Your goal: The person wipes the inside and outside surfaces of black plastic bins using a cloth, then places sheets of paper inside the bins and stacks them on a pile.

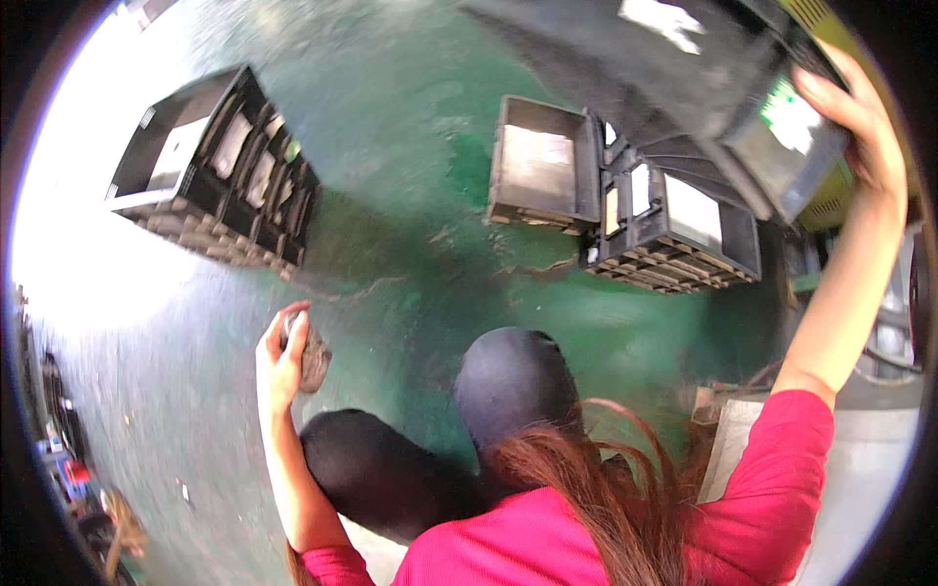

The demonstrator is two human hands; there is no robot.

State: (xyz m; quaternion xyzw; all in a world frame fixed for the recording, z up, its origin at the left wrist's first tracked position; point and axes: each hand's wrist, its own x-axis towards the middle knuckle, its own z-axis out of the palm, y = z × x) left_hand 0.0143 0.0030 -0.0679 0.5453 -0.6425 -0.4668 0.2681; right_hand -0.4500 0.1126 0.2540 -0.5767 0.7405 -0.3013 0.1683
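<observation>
My left hand [277, 369] is closed around a crumpled grey-brown rag [315, 361], low over the green floor and left of my knees. At the upper right my right hand [868, 122] grips the edge of a large black plastic crate [625, 88], its thumb on the near face beside a white and green label [789, 115]. The crate is raised and tilted, and its far part is blurred. My right arm is stretched out to it, and most of its fingers are hidden behind the edge.
Black crates [234, 210] are stacked at the left, with papers on their sides. Ahead to the right stand a shallow black crate [496, 186] and another black crate [674, 259]. Yellow-green plastic [835, 195] shows behind the raised crate. Assorted clutter [78, 479] lies at the lower left.
</observation>
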